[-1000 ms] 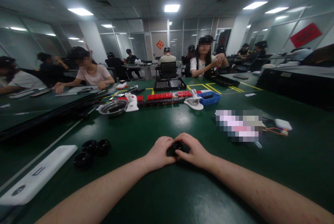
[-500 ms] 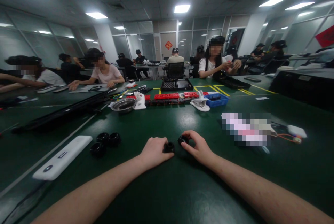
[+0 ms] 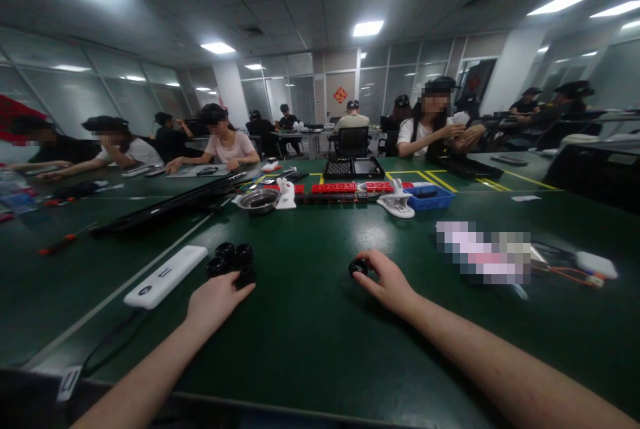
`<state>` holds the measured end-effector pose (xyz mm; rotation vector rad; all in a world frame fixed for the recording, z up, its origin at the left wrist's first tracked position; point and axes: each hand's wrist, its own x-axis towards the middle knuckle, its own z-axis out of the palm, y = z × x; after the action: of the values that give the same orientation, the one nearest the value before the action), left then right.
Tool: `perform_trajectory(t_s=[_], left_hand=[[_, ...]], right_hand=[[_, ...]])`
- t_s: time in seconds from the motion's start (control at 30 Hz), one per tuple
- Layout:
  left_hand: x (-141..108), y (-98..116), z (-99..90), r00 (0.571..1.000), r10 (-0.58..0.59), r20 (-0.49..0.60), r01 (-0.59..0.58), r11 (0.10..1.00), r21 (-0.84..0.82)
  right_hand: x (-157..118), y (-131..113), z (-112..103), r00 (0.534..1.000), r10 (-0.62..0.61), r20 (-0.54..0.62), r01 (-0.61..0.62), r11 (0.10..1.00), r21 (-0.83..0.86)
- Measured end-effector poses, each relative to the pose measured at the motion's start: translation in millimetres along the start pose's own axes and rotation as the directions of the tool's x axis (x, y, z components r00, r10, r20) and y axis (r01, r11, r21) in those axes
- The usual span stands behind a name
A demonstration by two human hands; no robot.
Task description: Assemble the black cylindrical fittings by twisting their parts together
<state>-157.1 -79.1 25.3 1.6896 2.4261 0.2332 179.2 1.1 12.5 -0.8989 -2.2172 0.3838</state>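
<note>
My right hand (image 3: 387,282) grips a glossy black round part (image 3: 358,267) between thumb and fingers, low over the green table (image 3: 300,322). To the left, my left hand (image 3: 216,297) is closed around another black round part (image 3: 245,277), mostly covered by the fingers. Right beside it stand several similar black round parts (image 3: 225,253) in a tight group. Whether the held part touches the group I cannot tell.
A white power strip (image 3: 167,275) lies left of my left hand. Farther back are a steel bowl (image 3: 259,207), white clamps (image 3: 397,201), red blocks (image 3: 334,187) and a blue tray (image 3: 443,200). A pixelated bundle (image 3: 483,252) with wires lies right. People sit across the table.
My left hand has moved left from beside the right hand to the group of black parts, carrying its own part. The right hand keeps its hold. The view has shifted left.
</note>
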Motion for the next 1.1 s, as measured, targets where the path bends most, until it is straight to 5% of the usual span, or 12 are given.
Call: perform_trajectory(t_s=[0.37, 0.63, 0.73, 0.8, 0.87, 0.93, 1.0, 1.1], left_hand=[[-16, 5, -0.9, 0.971, -0.013, -0.237, 0.069, 0.97, 0.231], [-24, 16, -6.0, 0.976, 0.069, -0.205, -0.019, 0.972, 0.235], [-34, 38, -6.0, 0.97, 0.171, -0.171, -0.148, 0.979, 0.138], [-39, 58, -0.8, 0.955, 0.293, -0.056, -0.295, 0.954, -0.045], [-39, 79, 7.8, 0.9, 0.43, 0.063, -0.392, 0.865, -0.314], [-35, 96, 17.3, 0.793, 0.597, 0.12, -0.408, 0.668, -0.622], [-30, 110, 24.9, 0.696, 0.708, 0.117, -0.329, 0.46, -0.825], [-27, 122, 30.9, 0.638, 0.763, 0.103, -0.178, 0.276, -0.945]], right_hand=[[-2, 1, 0, 0.999, -0.023, 0.046, 0.025, 0.999, -0.027], [-1, 0, -2, 0.998, -0.02, 0.053, 0.019, 1.0, 0.017], [-2, -3, -4, 0.998, -0.029, 0.05, 0.026, 0.997, 0.067], [-3, -9, -6, 0.996, -0.075, 0.055, 0.071, 0.994, 0.081], [-5, -17, -8, 0.982, -0.176, 0.076, 0.169, 0.982, 0.086], [-8, -27, -10, 0.949, -0.295, 0.111, 0.285, 0.954, 0.095], [-10, -35, -10, 0.912, -0.382, 0.149, 0.371, 0.923, 0.098], [-12, -41, -8, 0.894, -0.42, 0.157, 0.41, 0.907, 0.091]])
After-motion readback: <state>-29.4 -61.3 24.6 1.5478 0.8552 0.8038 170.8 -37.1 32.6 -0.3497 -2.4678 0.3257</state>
